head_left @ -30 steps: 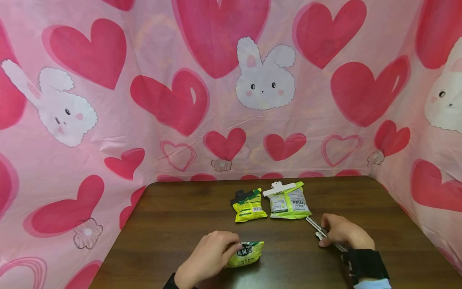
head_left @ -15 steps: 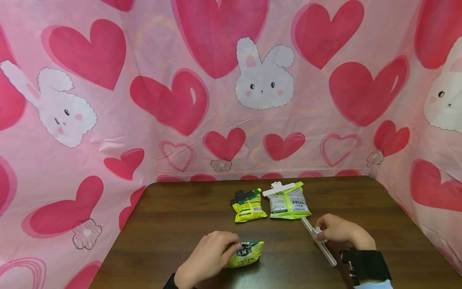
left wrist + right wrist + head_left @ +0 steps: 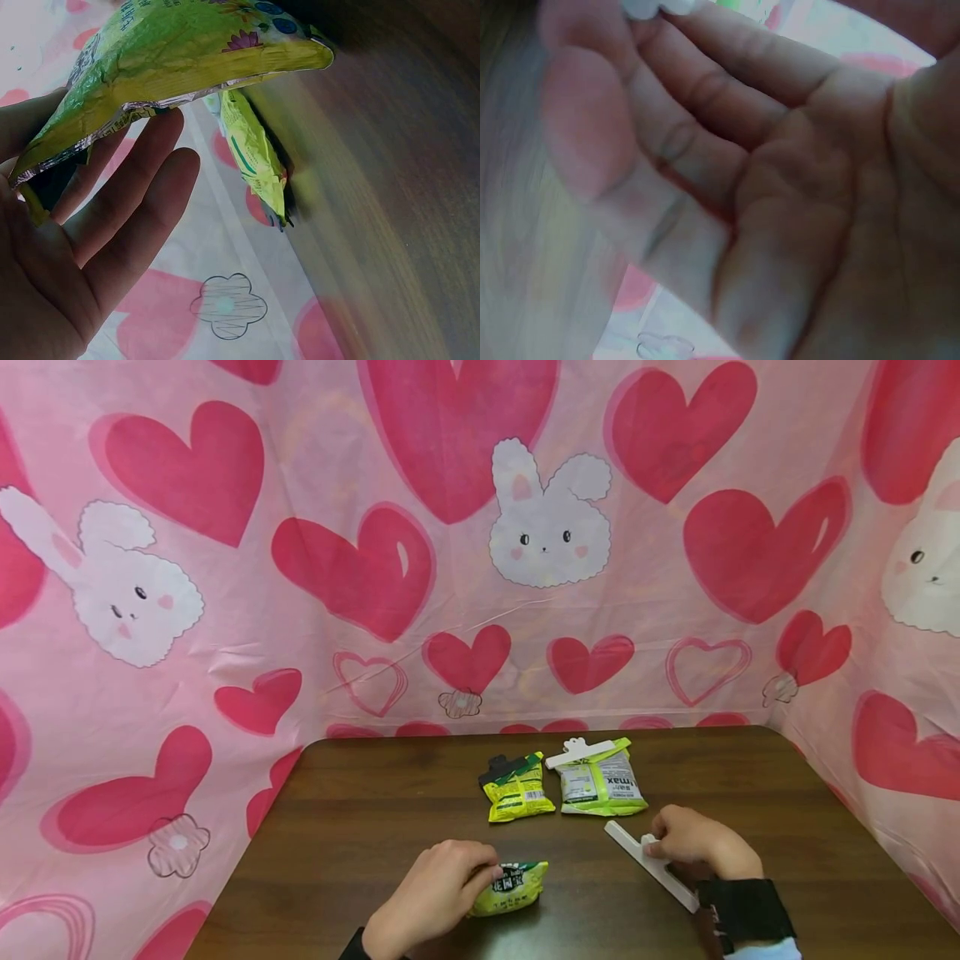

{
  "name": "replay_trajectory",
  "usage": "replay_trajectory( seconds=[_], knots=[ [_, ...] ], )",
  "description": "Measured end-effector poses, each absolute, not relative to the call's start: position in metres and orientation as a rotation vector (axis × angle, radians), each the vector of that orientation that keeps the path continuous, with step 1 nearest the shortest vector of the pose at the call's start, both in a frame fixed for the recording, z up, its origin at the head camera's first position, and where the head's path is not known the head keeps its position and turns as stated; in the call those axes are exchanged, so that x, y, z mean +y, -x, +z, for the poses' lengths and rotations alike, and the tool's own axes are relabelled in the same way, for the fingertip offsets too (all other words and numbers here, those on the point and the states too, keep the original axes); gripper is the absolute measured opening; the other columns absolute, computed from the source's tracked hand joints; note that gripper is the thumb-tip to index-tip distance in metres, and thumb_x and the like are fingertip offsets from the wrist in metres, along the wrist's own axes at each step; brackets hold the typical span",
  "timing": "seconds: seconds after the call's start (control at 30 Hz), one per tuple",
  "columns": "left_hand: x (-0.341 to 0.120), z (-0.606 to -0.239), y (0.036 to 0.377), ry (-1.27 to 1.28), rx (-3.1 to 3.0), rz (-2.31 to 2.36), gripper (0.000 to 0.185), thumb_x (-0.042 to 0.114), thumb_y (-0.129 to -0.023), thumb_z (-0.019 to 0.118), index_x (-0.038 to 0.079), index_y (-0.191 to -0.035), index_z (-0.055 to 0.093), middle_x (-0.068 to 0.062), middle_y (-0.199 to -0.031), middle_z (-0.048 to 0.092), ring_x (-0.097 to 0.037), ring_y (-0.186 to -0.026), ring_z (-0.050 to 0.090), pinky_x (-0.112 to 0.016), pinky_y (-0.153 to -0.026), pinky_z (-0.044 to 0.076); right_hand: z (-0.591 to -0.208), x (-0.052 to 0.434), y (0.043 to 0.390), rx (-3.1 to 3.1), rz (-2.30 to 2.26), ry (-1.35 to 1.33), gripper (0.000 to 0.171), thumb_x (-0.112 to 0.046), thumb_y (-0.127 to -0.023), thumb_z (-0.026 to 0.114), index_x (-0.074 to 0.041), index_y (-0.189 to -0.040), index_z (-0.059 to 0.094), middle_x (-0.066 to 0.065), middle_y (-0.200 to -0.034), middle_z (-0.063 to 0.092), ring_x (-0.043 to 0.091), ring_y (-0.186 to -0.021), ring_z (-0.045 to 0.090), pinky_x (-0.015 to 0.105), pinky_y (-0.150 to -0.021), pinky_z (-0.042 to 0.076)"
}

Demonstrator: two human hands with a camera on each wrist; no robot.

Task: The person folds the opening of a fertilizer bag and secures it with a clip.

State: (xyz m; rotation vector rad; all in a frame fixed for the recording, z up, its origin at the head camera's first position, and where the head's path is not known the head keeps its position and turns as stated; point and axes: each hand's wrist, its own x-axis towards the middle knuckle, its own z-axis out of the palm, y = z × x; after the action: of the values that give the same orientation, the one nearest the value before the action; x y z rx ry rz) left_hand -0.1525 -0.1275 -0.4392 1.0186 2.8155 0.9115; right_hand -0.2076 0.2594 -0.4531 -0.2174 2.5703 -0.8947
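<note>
My left hand (image 3: pixel 435 893) pinches the near-left part of a small green and yellow snack bag (image 3: pixel 517 893), which stands tilted on the table. The left wrist view shows this bag (image 3: pixel 187 60) from below, between thumb and fingers, with the lower fingers stretched out beneath its edge. To the right, my right hand (image 3: pixel 697 842) grips a long white bag clip (image 3: pixel 627 842) by its middle handle; the bar slants from upper left to lower right. Only a bit of the white clip (image 3: pixel 641 7) shows at the curled fingertips in the right wrist view.
Toward the back of the brown wooden table (image 3: pixel 375 793) lie a yellow bag (image 3: pixel 521 797) with a black clip (image 3: pixel 498 767) and a silver-green bag (image 3: pixel 600 785) with a white clip (image 3: pixel 581 752). A pink heart-and-rabbit cloth (image 3: pixel 465 602) surrounds the table.
My right hand has turned the white clip so its smooth side shows, and has shifted it slightly left. The left hand and the snack bag have stayed in place.
</note>
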Motion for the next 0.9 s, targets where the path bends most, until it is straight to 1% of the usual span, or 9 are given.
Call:
replay_trajectory(
  seconds=[0.1,0.3,0.43,0.6,0.73,0.9],
  knots=[
    [-0.127,-0.439,0.152,-1.015,2.815,0.911,0.015,0.026,-0.106,0.067,0.028,-0.091,0.071,0.023,-0.081,0.057,0.001,-0.068,0.05,-0.024,-0.063,0.043,-0.455,0.251,0.209,2.637,-0.873,0.283,0.02,-0.01,-0.091,0.08,-0.007,-0.078,0.065,0.001,-0.071,0.057,0.019,-0.067,0.053,0.035,-0.062,0.043],
    [-0.127,-0.438,0.153,-1.021,2.814,0.908,0.014,0.027,-0.106,0.067,0.027,-0.093,0.072,0.022,-0.083,0.059,0.001,-0.069,0.052,-0.024,-0.064,0.044,-0.454,0.237,0.213,2.651,-0.888,0.39,0.019,-0.015,-0.09,0.084,-0.009,-0.082,0.068,0.0,-0.073,0.055,0.018,-0.068,0.051,0.034,-0.062,0.04],
    [-0.127,-0.439,0.154,-1.023,2.815,0.906,0.013,0.025,-0.106,0.068,0.026,-0.093,0.072,0.023,-0.083,0.06,0.002,-0.07,0.053,-0.024,-0.065,0.045,-0.455,0.231,0.213,2.634,-0.922,0.503,0.018,-0.015,-0.09,0.084,-0.01,-0.083,0.068,-0.002,-0.072,0.054,0.017,-0.066,0.05,0.031,-0.059,0.039],
    [-0.127,-0.44,0.154,-1.031,2.824,0.898,0.013,0.024,-0.105,0.068,0.026,-0.093,0.073,0.022,-0.084,0.061,0.003,-0.072,0.053,-0.024,-0.065,0.046,-0.455,0.223,0.212,2.597,-0.973,0.655,0.016,-0.016,-0.091,0.084,-0.012,-0.084,0.07,-0.007,-0.068,0.049,0.011,-0.061,0.046,0.027,-0.056,0.036],
    [-0.127,-0.44,0.154,-1.04,2.835,0.891,0.013,0.024,-0.105,0.068,0.026,-0.093,0.073,0.022,-0.085,0.061,0.003,-0.073,0.054,-0.024,-0.065,0.046,-0.453,0.215,0.211,2.583,-1.0,0.768,0.019,-0.017,-0.091,0.084,-0.014,-0.079,0.069,-0.01,-0.065,0.043,0.006,-0.058,0.042,0.026,-0.055,0.034],
    [-0.127,-0.439,0.153,-1.033,2.837,0.886,0.013,0.025,-0.105,0.068,0.026,-0.093,0.073,0.022,-0.085,0.061,0.002,-0.072,0.054,-0.024,-0.066,0.046,-0.449,0.209,0.211,2.539,-1.007,0.805,0.014,-0.018,-0.091,0.084,-0.016,-0.082,0.073,-0.01,-0.066,0.05,0.006,-0.06,0.046,0.026,-0.055,0.038]
  ],
)
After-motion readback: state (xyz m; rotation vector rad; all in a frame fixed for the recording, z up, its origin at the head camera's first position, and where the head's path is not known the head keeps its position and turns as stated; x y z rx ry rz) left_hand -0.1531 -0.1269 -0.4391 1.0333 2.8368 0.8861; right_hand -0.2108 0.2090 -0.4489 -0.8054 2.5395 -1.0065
